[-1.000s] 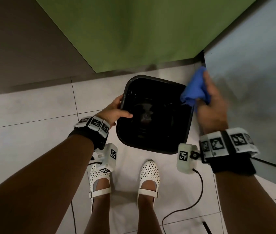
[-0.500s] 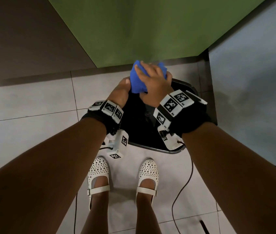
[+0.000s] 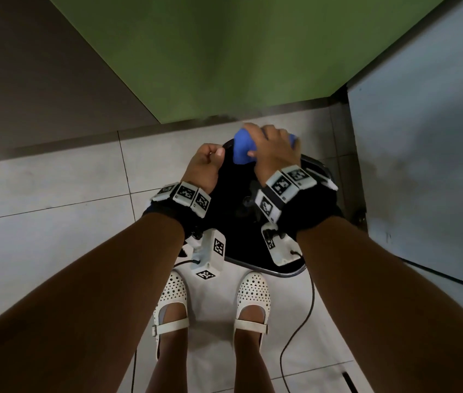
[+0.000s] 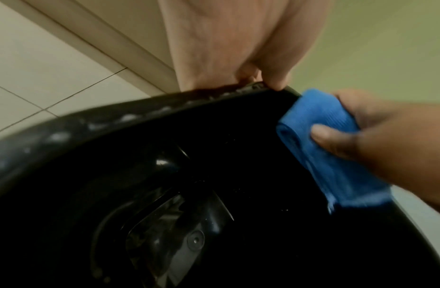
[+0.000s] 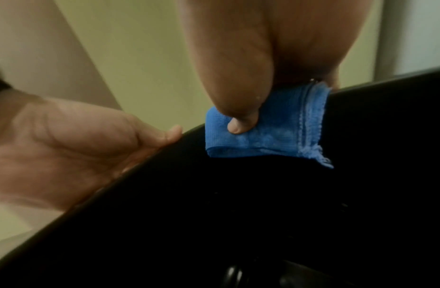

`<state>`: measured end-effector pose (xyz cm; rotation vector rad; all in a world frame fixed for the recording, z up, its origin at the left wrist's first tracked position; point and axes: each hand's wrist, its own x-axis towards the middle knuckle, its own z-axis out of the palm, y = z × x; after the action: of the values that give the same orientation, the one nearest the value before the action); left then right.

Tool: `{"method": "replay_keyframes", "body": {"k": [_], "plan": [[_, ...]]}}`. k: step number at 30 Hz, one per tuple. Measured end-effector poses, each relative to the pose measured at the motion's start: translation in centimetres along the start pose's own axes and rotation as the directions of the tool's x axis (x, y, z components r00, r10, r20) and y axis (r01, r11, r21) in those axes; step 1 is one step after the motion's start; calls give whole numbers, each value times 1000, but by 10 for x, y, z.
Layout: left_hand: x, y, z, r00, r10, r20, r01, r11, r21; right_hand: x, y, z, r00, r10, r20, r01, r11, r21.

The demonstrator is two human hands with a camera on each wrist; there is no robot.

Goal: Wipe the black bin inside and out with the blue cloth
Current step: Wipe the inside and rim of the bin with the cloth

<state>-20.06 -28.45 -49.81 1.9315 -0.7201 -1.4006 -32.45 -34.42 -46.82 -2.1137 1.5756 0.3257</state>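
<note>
Nearest, the person's white shoes (image 3: 172, 299) stand on the tiled floor (image 3: 54, 236), with the near rim of the black bin (image 3: 270, 269) just beyond the toes. The bin stands in a corner, a green wall (image 3: 224, 66) behind it and a pale panel (image 3: 423, 165) to its right. Both forearms reach out over the opening and cover most of it in the head view.

At the far-left corner of the rim the left hand (image 3: 203, 165) holds the bin steady, fingers curled over the outside and the thumb tip set on the edge. Just right of it, on the far rim, the right hand (image 3: 274, 150) pinches the folded blue cloth (image 3: 241, 150), thumb on the inner face and fingers wrapped over the top, so the cloth straddles the rim. The two hands are close but not touching.

The rim runs left to right across the far side, and the cloth's fold lies across it, draped inward and downward. My judgement is that the coming stroke follows that edge, and rightward is the free way, since the left hand blocks the corner.

The right hand's fingers on the outer side are hidden behind the rim. The bin's floor is dark; a round fitting (image 4: 195, 239) and moulded ribs show only in the left wrist view. The outside walls cannot be seen, so their state cannot be told.
</note>
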Motion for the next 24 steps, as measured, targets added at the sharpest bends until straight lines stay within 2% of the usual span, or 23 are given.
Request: {"method": "replay_keyframes", "body": {"k": [2, 4, 6, 8, 11, 13, 15, 17, 21, 24], "plan": [[-2, 1, 0, 1000, -12, 1, 12, 1000, -5, -15, 21, 3, 987, 159, -32, -159, 987, 7], [-5, 3, 1, 1000, -23, -10, 23, 999, -42, -31, 40, 7, 941, 324, -92, -323, 946, 27], [-6, 3, 1, 999, -24, -23, 23, 999, -33, -40, 52, 8, 912, 385, -138, -377, 922, 85], [-6, 2, 1, 999, -25, -21, 25, 1000, -1, -37, 61, 10, 937, 317, -146, -301, 945, 125], [0, 4, -6, 999, -39, 34, 39, 999, 9, -28, 68, 6, 973, 150, -175, -128, 983, 129], [7, 7, -10, 993, 48, 104, -65, 984, 166, -22, 66, 3, 984, 57, -166, -36, 991, 126], [16, 14, -11, 971, 118, 207, -194, 896, 400, -19, 56, 1, 989, -32, -146, 50, 992, 116], [20, 27, -7, 963, 95, 250, -225, 794, 565, -15, 44, 2, 983, -109, -149, 125, 987, 99], [23, 39, -1, 928, 85, 364, -326, 659, 678, -8, 29, 2, 989, -110, -103, 113, 993, 26], [16, 34, -5, 922, 111, 371, -345, 670, 657, -6, 27, 2, 992, -88, -89, 84, 995, -47]]}}
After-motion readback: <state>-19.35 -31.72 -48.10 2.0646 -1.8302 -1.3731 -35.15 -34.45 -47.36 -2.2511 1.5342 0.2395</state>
